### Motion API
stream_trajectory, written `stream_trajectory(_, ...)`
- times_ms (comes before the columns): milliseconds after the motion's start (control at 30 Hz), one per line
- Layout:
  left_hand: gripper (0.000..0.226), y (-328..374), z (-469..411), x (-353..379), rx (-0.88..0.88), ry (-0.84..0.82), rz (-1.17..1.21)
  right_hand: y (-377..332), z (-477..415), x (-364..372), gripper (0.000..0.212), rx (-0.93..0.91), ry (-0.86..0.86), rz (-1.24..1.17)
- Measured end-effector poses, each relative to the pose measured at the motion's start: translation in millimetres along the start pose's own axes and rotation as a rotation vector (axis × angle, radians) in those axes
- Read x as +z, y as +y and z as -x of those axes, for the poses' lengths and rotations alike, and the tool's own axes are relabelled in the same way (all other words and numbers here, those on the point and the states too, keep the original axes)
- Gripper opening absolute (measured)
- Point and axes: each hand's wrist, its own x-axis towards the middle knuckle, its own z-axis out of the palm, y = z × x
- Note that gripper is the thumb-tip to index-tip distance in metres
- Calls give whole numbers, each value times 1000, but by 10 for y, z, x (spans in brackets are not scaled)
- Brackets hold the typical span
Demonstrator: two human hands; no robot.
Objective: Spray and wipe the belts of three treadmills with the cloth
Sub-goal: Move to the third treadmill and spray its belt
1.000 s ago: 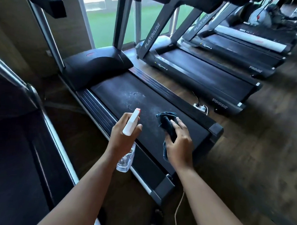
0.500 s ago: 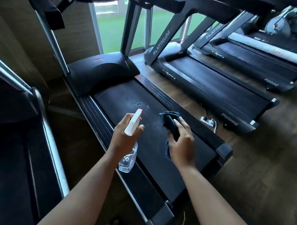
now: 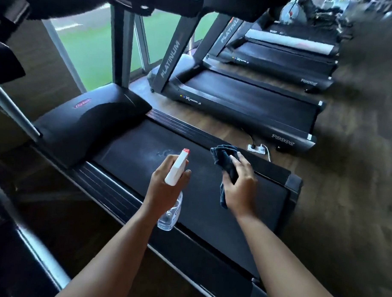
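**Dark blue cloth and spray bottle, held over the near treadmill belt**

Black rubber belt lies under both your hands, with a pale wet patch just ahead of your left grip. Your left hand is wrapped around the spray bottle: white head with red tip above your fingers, clear body hanging below your palm. Your right hand clutches the cloth, bunched above your fingertips and trailing below your palm. Two more treadmills stand beyond your right hand.
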Motion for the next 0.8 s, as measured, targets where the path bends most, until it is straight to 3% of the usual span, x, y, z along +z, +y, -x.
stream_trajectory(300,21,-295,-414,-560,-22,-136,-6,-293,55,430,43,147,99,65)
stream_trajectory(800,24,-377,-628,-346,-97,-128,28,-47,-67,556,44,193,45,59)
